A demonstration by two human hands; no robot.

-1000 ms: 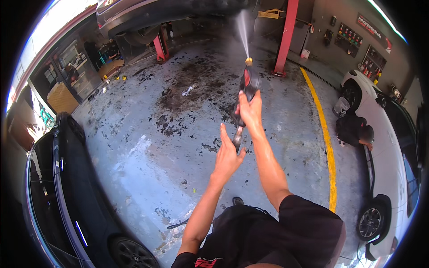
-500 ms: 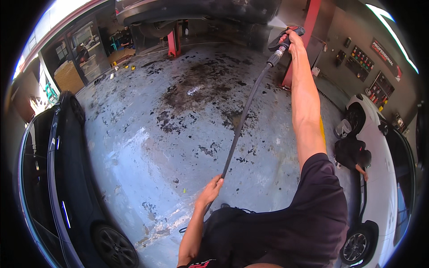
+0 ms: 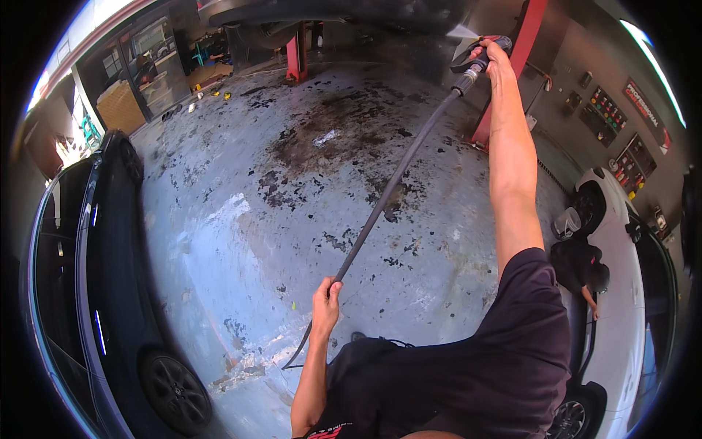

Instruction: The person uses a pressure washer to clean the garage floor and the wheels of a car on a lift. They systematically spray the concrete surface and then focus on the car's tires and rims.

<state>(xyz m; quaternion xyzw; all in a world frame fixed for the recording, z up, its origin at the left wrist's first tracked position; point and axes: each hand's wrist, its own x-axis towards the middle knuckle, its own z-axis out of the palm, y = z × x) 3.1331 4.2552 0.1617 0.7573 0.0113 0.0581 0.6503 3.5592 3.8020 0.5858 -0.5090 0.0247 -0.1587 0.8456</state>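
Spray gun (image 3: 502,42) and black hose (image 3: 387,192) reach outward, left of the red post (image 3: 521,51). Nearest, the left hand (image 3: 325,304) has its grip closed round the hose; should that hold slacken, the hose could drag and pull the aim off. Farther out, the right hand (image 3: 494,62) has its grip wrapped round the gun, just left of the post in view; a wrist twist could throw the white spray fan (image 3: 462,31) wide of the raised vehicle (image 3: 351,14), left of the post. The gun looks black and dark red, with a metal coupling (image 3: 468,77).
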